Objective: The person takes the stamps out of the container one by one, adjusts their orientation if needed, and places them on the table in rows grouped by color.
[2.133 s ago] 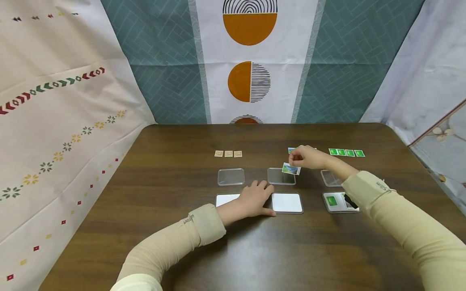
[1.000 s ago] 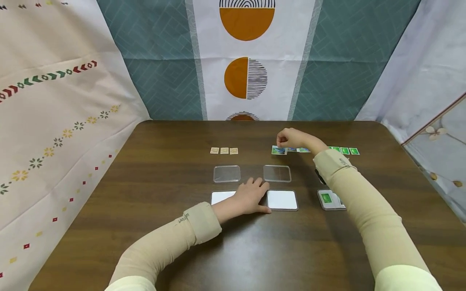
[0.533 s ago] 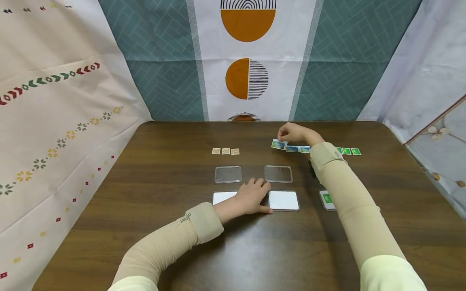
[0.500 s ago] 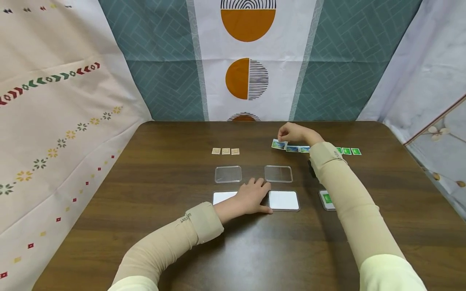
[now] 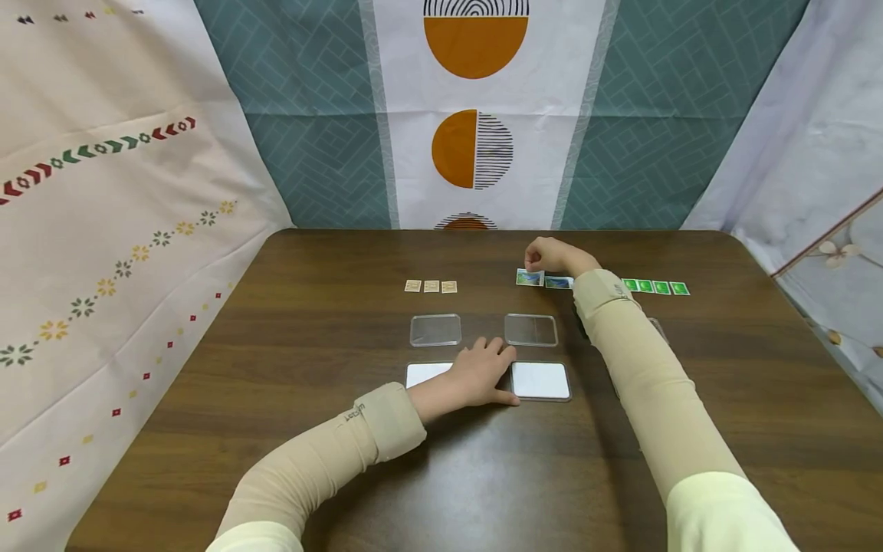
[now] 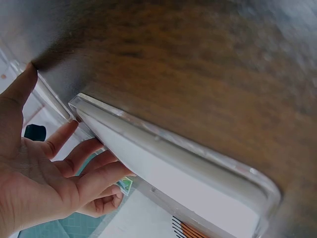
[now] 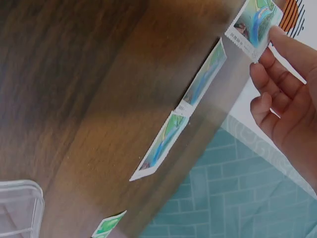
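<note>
Dark brown wood-grain tabletop [image 5: 331, 322], slight sheen up front; behind it a teal brick-pattern cloth [image 5: 310, 153]. In the R hand [image 5: 557, 255]: a small rect. blue-green landscape paper stamp [image 7: 253, 27], white border w/ perforated edges. Two matching landscape paper stamps [image 7: 161, 143] lie flat end to end in a row. Also on the tabletop: three tiny beige paper stamps [image 5: 431, 287], a row of small bright-green paper stamps [image 5: 661, 287], two shallow clear plastic cases [image 5: 530, 330] w/ rounded corners, & two rounded-rect. clear plastic boxes w/ flat, smooth white filling [image 5: 541, 381].

The held stamp is at the L end of the landscape row, just beside its neighbor, tilted up toward the R wrist cam; can't tell if its lower edge touches the tabletop. It's well apart from the L hand [image 5: 477, 376], which sits btwn the two white-filled boxes, thumb & fingertips at the near edge of the R-side one; contact unclear.

R hand pinches the stamp's edge, thumb on its printed face, other fingers curled. R arm reaches far fwd in a cream sleeve [image 5: 655, 391]. L hand grips nothing: fingers spread, a bit bent, forearm angled in from lower L.
</note>
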A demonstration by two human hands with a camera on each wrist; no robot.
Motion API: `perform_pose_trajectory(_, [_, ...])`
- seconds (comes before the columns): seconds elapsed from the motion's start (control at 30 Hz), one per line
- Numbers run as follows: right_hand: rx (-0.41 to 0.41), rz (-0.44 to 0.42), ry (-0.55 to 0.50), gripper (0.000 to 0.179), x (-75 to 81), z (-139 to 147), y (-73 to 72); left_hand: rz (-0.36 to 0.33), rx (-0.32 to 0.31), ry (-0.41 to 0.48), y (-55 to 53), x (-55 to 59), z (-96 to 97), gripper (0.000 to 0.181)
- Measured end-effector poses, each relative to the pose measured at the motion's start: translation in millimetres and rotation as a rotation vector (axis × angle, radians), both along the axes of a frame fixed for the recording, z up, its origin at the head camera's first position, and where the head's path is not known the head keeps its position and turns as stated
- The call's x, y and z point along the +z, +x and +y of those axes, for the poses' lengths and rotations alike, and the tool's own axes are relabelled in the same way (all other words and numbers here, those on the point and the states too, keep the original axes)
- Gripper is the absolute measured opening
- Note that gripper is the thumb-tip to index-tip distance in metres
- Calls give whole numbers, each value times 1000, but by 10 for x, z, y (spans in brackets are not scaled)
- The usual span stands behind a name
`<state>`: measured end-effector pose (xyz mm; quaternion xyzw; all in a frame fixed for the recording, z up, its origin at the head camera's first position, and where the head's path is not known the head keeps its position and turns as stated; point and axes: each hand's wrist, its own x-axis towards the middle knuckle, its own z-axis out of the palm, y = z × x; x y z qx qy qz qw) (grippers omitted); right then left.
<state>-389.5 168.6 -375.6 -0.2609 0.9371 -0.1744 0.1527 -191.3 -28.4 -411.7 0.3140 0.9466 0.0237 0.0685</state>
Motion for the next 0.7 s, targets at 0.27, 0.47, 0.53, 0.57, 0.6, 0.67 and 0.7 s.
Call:
perform_pose_trajectory(0.27, [-43, 55, 11, 10, -67, -25, -9, 5, -1, -8, 10, 9, 3, 62])
perform_pose_trajectory(0.47, [-51, 89, 4, 10, -142, -35, -6, 0, 2, -9, 16, 14, 3, 61])
perform_pose_trajectory(0.53, [-62, 81, 4, 11, -162, -42, 8, 1, 1, -9, 17, 13, 1, 61])
perform_pose_trajectory(0.57, [-70, 79, 3, 11, -168, -46, 13, 3, 0, -8, 17, 13, 0, 61])
perform_pose_trajectory(0.6, [-76, 80, 4, 11, -175, -51, 19, 5, -1, -9, 17, 12, -1, 61])
perform_pose_trajectory(0.67, [-86, 87, 7, 11, -179, -62, 32, 9, -1, -9, 16, 13, -2, 61])
perform_pose_trajectory(0.7, [-89, 90, 7, 11, -177, -68, 36, 11, 0, -9, 15, 14, -3, 60])
